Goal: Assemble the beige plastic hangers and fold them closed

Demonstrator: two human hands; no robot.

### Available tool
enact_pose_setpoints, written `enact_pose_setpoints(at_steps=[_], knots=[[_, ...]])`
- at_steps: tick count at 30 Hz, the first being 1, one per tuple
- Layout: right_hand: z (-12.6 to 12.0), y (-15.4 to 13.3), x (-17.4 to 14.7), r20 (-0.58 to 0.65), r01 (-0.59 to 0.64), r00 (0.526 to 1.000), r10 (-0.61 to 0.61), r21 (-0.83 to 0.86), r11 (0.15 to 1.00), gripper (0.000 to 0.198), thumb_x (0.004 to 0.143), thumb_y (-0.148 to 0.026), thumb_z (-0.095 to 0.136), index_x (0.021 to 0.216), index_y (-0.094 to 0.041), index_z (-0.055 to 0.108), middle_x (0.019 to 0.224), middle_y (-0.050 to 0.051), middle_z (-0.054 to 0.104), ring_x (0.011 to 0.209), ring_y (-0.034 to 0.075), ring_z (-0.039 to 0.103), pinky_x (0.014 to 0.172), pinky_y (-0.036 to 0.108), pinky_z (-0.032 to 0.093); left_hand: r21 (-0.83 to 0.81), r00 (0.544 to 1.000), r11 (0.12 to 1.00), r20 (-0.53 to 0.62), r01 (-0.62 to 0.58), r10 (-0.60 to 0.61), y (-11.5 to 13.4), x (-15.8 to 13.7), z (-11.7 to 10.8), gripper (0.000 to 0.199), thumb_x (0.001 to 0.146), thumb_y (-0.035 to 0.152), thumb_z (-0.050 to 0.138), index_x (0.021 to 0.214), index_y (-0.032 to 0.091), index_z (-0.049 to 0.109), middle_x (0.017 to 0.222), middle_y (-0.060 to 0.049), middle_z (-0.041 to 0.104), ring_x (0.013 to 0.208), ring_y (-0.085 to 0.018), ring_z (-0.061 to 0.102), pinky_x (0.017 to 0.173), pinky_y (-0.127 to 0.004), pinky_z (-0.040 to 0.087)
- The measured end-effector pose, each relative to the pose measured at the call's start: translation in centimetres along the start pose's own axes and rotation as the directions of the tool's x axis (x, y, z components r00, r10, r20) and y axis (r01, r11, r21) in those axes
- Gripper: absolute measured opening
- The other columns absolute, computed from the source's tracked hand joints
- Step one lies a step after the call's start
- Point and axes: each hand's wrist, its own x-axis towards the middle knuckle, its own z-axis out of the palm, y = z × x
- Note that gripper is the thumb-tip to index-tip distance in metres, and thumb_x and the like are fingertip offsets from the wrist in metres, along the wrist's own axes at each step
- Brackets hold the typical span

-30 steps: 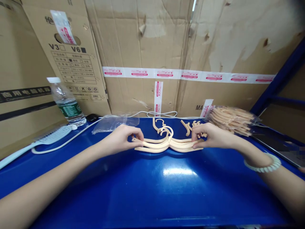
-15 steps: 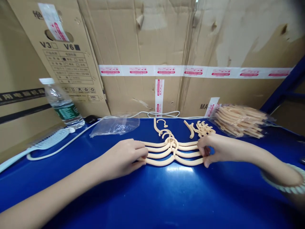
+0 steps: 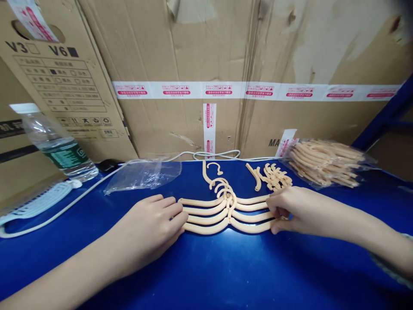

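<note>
The brown corrugated cardboard backdrop (image 3: 155, 51), creased and torn in patches, stands along the far edge of the glossy blue tabletop (image 3: 206, 275). Of the person's own hands, the left hand (image 3: 151, 226) sits lower in view than a second ago, its fingers curled over the left ends of the nearer hangers; its thumb is mostly hidden. The right hand (image 3: 297, 211) has also come nearer, fingers and thumb closed about the right ends.

Between them lie the four smooth peach-beige curved hangers (image 3: 206, 229), at mid-table. A second ago they were bunched closely; now they are fanned into separate rows, each a shallow double wave, their round hooks overlapping at the middle. The farthest one's left tip shows past the fingers.

At the right rear, a lumpy stack of similar beige pieces in crinkled clear film (image 3: 325, 163) is in place as before. The clear ribbed bottle with a green label (image 3: 64, 150) appears farther left in view, beside a flat, shiny transparent bag (image 3: 145, 176) and a pale blue vented hairbrush (image 3: 41, 200). Smallest is the heap of curled beige hook pieces (image 3: 275, 176), just beyond the right hand, which covered part of it earlier.
</note>
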Motion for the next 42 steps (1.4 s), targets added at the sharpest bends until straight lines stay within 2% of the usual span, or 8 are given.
enact_pose_setpoints(at_steps=[8, 11, 19, 25, 29, 34, 38, 42], knots=[[-3.1, 0.4, 1.2, -0.172, 0.219, 0.960, -0.221, -0.029, 0.975, 0.017, 0.087, -0.016, 0.051, 0.075, -0.020, 0.061, 0.069, 0.002, 0.065, 0.060, 0.015, 0.057, 0.056, 0.026, 0.038, -0.007, 0.999, 1.000, -0.046, -0.004, 0.003, -0.5, 2.2, -2.1, 0.028, 0.095, 0.019, 0.041, 0.074, 0.018, 0.059, 0.071, -0.004, 0.063, 0.061, -0.020, 0.058, 0.054, -0.033, 0.042], [-4.5, -0.4, 5.1, -0.235, 0.251, 0.939, -0.252, -0.035, 0.967, 0.016, 0.083, -0.008, 0.053, 0.084, -0.017, 0.066, 0.075, 0.003, 0.069, 0.063, 0.015, 0.061, 0.061, 0.025, 0.041, -0.048, 0.980, 0.991, 0.163, 0.124, -0.114, -2.1, 4.9, -1.3, 0.018, 0.091, 0.014, 0.046, 0.088, 0.016, 0.063, 0.083, -0.007, 0.066, 0.071, -0.021, 0.063, 0.055, -0.029, 0.043], [-3.8, -0.9, 15.1, -0.192, 0.336, 0.921, -0.340, -0.056, 0.940, 0.031, 0.071, -0.001, 0.068, 0.098, -0.015, 0.070, 0.093, 0.008, 0.071, 0.086, 0.021, 0.065, 0.074, 0.027, 0.044, -0.089, 0.974, 0.991, 0.212, 0.098, -0.077, -5.6, 9.7, 2.0, 0.034, 0.078, 0.011, 0.065, 0.109, 0.024, 0.066, 0.106, -0.007, 0.065, 0.073, -0.020, 0.067, 0.058, -0.025, 0.044], [-2.8, 0.3, 16.0, -0.220, 0.385, 0.910, -0.351, 0.140, 0.912, 0.015, 0.074, -0.002, 0.065, 0.083, -0.013, 0.063, 0.083, 0.003, 0.064, 0.079, 0.016, 0.060, 0.072, 0.027, 0.048, -0.144, 0.988, 0.987, 0.143, 0.074, -0.053, -5.9, 9.6, 2.9, 0.015, 0.091, 0.022, 0.051, 0.094, 0.020, 0.066, 0.097, -0.005, 0.067, 0.073, -0.019, 0.065, 0.062, -0.025, 0.044], [-2.4, 0.6, 13.9, -0.293, 0.363, 0.920, -0.261, 0.381, 0.850, 0.007, 0.088, -0.015, 0.051, 0.095, -0.017, 0.052, 0.089, 0.003, 0.060, 0.061, 0.010, 0.060, 0.051, 0.021, 0.049, -0.148, 0.997, 0.986, 0.019, 0.075, -0.073, -6.1, 8.6, 3.0, 0.019, 0.092, 0.015, 0.048, 0.097, 0.020, 0.065, 0.112, -0.010, 0.064, 0.092, -0.023, 0.064, 0.079, -0.032, 0.046], [-1.6, -0.1, 8.4, -0.374, 0.384, 0.914, -0.157, 0.675, 0.630, 0.019, 0.099, -0.040, 0.039, 0.109, -0.024, 0.037, 0.106, 0.007, 0.063, 0.080, 0.016, 0.070, 0.053, 0.022, 0.056, -0.132, 0.973, 0.977, -0.141, 0.165, -0.183, -4.3, 5.3, 1.7, 0.030, 0.095, 0.012, 0.036, 0.111, 0.019, 0.061, 0.111, -0.012, 0.062, 0.087, -0.021, 0.064, 0.071, -0.030, 0.048], [0.1, -2.1, 4.3, -0.338, 0.346, 0.936, -0.094, 0.934, 0.086, 0.028, 0.089, -0.039, 0.065, 0.105, -0.024, 0.046, 0.105, 0.007, 0.068, 0.086, 0.018, 0.071, 0.056, 0.021, 0.056, -0.162, 0.958, 0.969, -0.188, 0.188, -0.217, -1.9, 2.5, 1.1, 0.039, 0.090, 0.006, 0.032, 0.117, 0.019, 0.058, 0.083, -0.006, 0.067, 0.065, -0.017, 0.063, 0.054, -0.023, 0.044], [1.7, -4.8, 2.3, -0.315, 0.306, 0.948, -0.048, 0.942, -0.139, 0.024, 0.081, -0.026, 0.076, 0.097, -0.022, 0.058, 0.094, 0.002, 0.070, 0.083, 0.015, 0.070, 0.055, 0.017, 0.054, -0.600, 0.899, 0.768, -0.179, 0.222, -0.400, 0.5, 1.7, 0.8, 0.029, 0.095, 0.013, 0.034, 0.116, 0.021, 0.051, 0.080, 0.000, 0.070, 0.064, -0.012, 0.064, 0.060, -0.021, 0.049]])
